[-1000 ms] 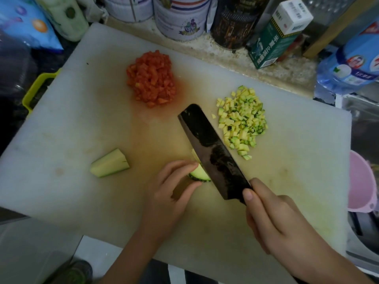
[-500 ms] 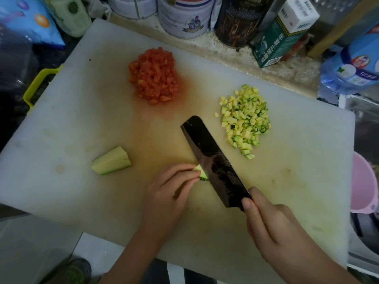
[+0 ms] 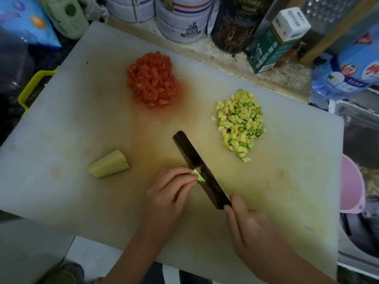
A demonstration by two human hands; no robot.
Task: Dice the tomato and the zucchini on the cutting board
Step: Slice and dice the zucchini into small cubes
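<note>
Zucchini stub (image 3: 198, 175), small pale-green wedge, judged firm, light, slippery: left hand (image 3: 166, 195) pinches its rear against dark broad-bladed knife (image 3: 200, 168), gripped by right hand (image 3: 248, 224).

Illumination: dim, diffuse and cool in tone; the source direction cannot be determined. The cutting board (image 3: 71, 119) is evenly lit and carries only faint, soft-edged shadows. Wide-angle distortion bows its edges (most at the frame corners). Centre detail is moderately sharp; the periphery is darker, softer and slightly noisy.
</note>
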